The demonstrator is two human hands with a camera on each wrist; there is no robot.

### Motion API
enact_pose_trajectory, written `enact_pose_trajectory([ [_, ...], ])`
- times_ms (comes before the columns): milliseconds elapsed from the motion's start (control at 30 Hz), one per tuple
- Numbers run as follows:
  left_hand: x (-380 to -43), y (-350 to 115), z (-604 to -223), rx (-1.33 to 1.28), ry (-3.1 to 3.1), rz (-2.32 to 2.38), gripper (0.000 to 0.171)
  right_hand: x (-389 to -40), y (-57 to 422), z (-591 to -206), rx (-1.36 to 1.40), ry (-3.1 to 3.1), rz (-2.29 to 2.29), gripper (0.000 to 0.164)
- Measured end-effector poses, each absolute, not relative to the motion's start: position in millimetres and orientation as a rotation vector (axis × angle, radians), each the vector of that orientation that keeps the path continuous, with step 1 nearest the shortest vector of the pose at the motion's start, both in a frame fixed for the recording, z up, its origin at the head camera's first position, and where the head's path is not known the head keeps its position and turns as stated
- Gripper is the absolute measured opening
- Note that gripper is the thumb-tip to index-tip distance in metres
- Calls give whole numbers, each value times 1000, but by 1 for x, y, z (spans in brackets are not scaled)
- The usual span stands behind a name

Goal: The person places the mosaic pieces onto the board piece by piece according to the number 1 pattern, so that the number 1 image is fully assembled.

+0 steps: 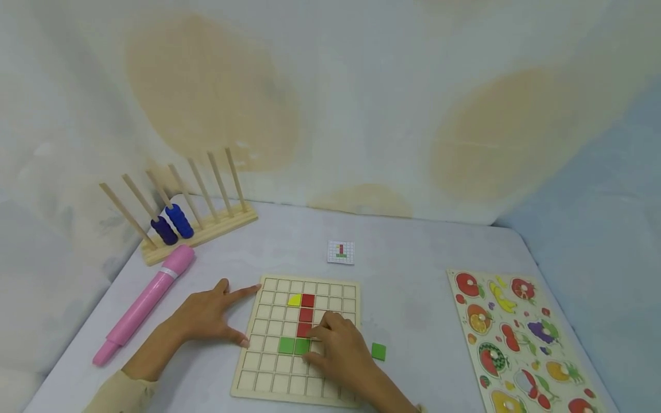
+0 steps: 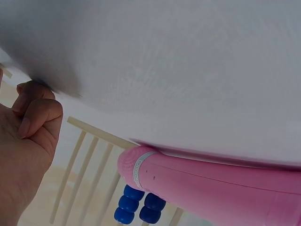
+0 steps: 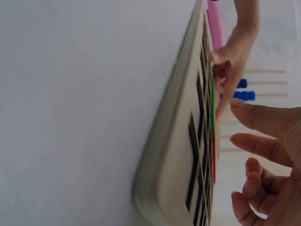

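A wooden grid board (image 1: 258, 360) lies on the table in the head view. My left hand (image 1: 206, 312) touches its left edge with index finger and thumb spread; in the left wrist view its other fingers (image 2: 42, 113) are curled in. Low over the board is my right hand (image 1: 343, 350), fingertips close to the green tiles (image 1: 286, 345). The right wrist view shows its thumb and index finger apart with nothing between them. Above the green row stand a column of red tiles (image 1: 306, 315) and a yellow quarter-round tile (image 1: 294, 300). A loose green tile (image 1: 378, 351) lies right of the board.
Behind the board lies a small pattern card (image 1: 341, 252). A pink rolled tube (image 1: 144, 301) and a wooden peg rack (image 1: 206, 231) with blue beads (image 1: 179, 221) stand at the left. A fruit puzzle board (image 1: 501, 327) lies at the right.
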State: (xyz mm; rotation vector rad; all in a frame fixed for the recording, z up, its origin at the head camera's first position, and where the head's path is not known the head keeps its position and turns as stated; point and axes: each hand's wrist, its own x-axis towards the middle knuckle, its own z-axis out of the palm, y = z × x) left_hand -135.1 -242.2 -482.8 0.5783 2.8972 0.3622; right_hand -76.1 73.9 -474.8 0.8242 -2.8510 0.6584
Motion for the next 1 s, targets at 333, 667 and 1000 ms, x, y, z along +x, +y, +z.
enact_pose_trajectory([
  [333, -135, -245, -480, 552, 2874, 368, 111, -72, 113, -460, 561, -2933, 726, 37],
  [667, -135, -247, -481, 572, 2880, 346, 112, -63, 144, -469, 401, -2974, 555, 41],
  [1000, -134, -251, -483, 560, 2882, 342, 113, -55, 156, -475, 371, -2972, 377, 31],
])
